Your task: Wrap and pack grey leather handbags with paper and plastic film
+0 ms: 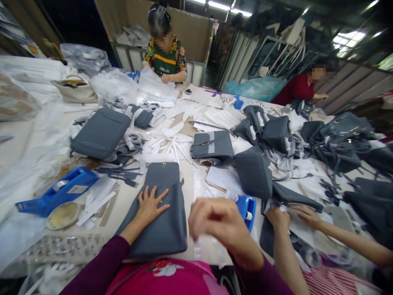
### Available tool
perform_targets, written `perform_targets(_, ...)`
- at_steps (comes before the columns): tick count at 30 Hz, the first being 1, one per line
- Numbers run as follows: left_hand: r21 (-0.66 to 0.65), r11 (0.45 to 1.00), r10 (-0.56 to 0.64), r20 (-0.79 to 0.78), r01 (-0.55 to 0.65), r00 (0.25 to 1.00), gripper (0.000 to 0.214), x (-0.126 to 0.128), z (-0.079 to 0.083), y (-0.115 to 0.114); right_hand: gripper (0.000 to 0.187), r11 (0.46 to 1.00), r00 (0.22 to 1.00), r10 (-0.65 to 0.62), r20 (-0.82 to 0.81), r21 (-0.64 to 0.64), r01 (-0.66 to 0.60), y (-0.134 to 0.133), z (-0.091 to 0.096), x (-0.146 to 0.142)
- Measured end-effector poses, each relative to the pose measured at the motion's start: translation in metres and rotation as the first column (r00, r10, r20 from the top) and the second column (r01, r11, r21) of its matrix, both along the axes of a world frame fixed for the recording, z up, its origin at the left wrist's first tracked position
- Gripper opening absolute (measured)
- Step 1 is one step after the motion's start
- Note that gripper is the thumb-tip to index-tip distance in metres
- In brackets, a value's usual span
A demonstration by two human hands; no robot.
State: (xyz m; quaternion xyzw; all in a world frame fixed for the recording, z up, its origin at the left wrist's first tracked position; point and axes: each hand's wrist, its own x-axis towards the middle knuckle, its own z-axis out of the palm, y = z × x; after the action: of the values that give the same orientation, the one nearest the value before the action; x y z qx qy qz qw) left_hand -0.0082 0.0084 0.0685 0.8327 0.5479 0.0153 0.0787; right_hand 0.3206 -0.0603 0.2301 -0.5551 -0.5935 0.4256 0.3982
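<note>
A dark grey bag (164, 229) lies flat at the table's front edge, its flap (162, 174) turned up with a small gold clasp at the top. My left hand (150, 207) rests on the bag with its fingers spread, holding nothing. To the right of the bag, my right hand (219, 221) is raised and smeared by motion. Its fingers look curled, but whether anything is between them cannot be made out. A blue tape dispenser (245, 209) stands just beyond that hand, partly hidden by it.
Another blue tape dispenser (66, 190) and a tape roll (63, 215) lie at left. Grey straps (119, 174), a grey bag (101, 133) and a buckled bag (212, 145) lie further back. A co-worker's hands (278, 217) work close at right. Two more people stand behind the table.
</note>
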Motion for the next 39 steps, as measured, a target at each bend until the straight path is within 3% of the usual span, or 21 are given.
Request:
perform_targets(1,0.004,1.000,-0.001,-0.004,0.001,1.000,0.063,0.000,-0.001,0.000,0.028,1.000,0.998,-0.009,0.054,-0.023,0.010,0.012,-0.021,-0.015)
perform_targets(3,0.012,1.000,-0.004,-0.010,0.004,1.000,0.063,0.000,-0.002,0.001,0.033,0.983,0.921,-0.082,0.382,-0.120,0.138,0.041,-0.063,-0.028)
perform_targets(6,0.014,1.000,-0.004,-0.010,0.004,1.000,0.062,0.000,-0.005,0.002,0.025,0.957,0.807,-0.175,0.564,-0.093,0.273,0.079,-0.113,-0.004)
perform_targets(10,0.002,1.000,0.011,-0.009,-0.011,1.000,0.062,0.000,-0.007,0.001,0.039,0.943,0.677,-0.193,0.710,-0.057,0.328,0.100,-0.152,0.046)
perform_targets(14,0.006,1.000,0.010,-0.008,-0.010,1.000,0.061,0.000,-0.005,0.000,0.044,0.950,0.577,-0.122,0.807,-0.073,0.303,0.105,-0.173,0.061)
perform_targets(20,-0.003,1.000,0.020,-0.009,-0.020,1.000,0.062,0.001,-0.006,0.001,0.033,0.965,0.480,-0.042,0.876,-0.090,0.248,0.110,-0.179,0.068)
perform_targets(22,-0.006,1.000,0.022,-0.017,-0.022,1.000,0.062,0.002,-0.007,0.001,0.039,0.965,0.449,-0.049,0.892,-0.074,0.252,0.106,-0.177,0.071)
perform_targets(25,-0.011,1.000,0.021,-0.032,-0.021,0.999,0.062,0.003,-0.007,0.001,0.054,0.942,0.379,-0.097,0.920,-0.038,0.333,0.091,-0.175,0.079)
perform_targets(28,-0.013,1.000,0.024,-0.041,-0.025,0.999,0.062,0.004,-0.006,0.001,0.047,0.908,0.323,-0.110,0.940,-0.037,0.418,0.073,-0.174,0.092)
perform_targets(31,-0.013,1.000,0.025,-0.037,-0.025,0.999,0.062,0.004,-0.006,0.002,0.032,0.886,0.310,-0.090,0.946,-0.065,0.458,0.063,-0.173,0.105)
perform_targets(34,-0.017,0.999,0.032,-0.026,-0.032,0.999,0.062,0.004,-0.006,0.002,0.031,0.866,0.325,-0.072,0.943,-0.103,0.490,0.064,-0.168,0.113)
perform_targets(39,-0.011,1.000,0.026,-0.002,-0.026,1.000,0.062,0.004,-0.006,0.002,0.028,0.826,0.339,-0.102,0.935,-0.110,0.553,0.068,-0.144,0.120)
